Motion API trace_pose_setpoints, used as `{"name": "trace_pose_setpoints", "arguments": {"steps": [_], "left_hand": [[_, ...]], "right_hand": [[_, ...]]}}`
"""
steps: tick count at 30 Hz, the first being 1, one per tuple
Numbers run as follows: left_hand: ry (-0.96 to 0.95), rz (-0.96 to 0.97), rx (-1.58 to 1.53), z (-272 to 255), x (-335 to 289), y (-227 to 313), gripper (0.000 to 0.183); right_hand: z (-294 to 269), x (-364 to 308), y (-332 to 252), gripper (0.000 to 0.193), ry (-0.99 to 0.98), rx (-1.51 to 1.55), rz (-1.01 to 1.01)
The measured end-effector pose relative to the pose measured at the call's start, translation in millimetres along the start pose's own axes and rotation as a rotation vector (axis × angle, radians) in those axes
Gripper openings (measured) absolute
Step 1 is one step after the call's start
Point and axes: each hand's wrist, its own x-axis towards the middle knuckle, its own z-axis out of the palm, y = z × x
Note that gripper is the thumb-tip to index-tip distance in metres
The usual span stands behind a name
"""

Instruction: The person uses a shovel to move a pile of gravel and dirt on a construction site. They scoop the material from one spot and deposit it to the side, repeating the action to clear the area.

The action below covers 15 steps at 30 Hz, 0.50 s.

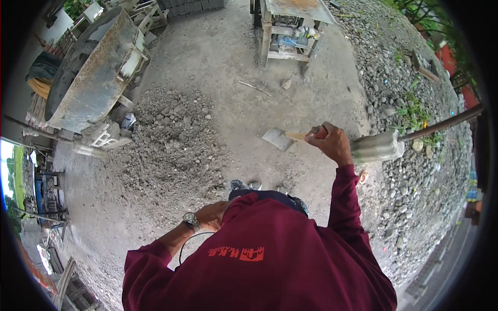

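A shovel (280,139) with a grey metal blade and a pale wooden shaft is in front of me, slightly right of the middle. My right hand (334,145) wraps around the grip at its near end. The blade points left over the grey ground; whether it touches cannot be told from here. My left hand (210,215), with a watch on its wrist, rests against my waist. Its fingers are hidden by my dark red shirt. A shoe tip (238,185) shows just ahead of my body.
Left of the shovel spreads a heap of gravel (171,135). Behind it stands a large rusty metal pan (98,88). A wooden stand (290,53) is at the far middle. A concrete-footed post (381,146) stands right of my hand, beside loose stones (404,192). A stick (255,88) lies ahead.
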Motion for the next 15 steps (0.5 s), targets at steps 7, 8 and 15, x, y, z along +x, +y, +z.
{"name": "trace_pose_setpoints", "arguments": {"steps": [7, 8, 15], "left_hand": [[-0.133, -0.011, 0.008, -32.4, 25.9, -12.9, 0.104], [-0.135, 0.048, -0.033, -32.7, 26.4, -17.2, 0.106], [-0.17, 0.182, 0.025, -18.3, 36.7, -66.8, 0.097]], "right_hand": [[-4.3, -13.3, 0.8, 0.043, 0.065, -0.008, -0.032], [-5.2, -19.3, 1.1, 0.043, 0.064, -0.015, -0.01], [-1.0, -45.2, 12.3, 0.044, 0.115, 0.017, 0.069]]}}
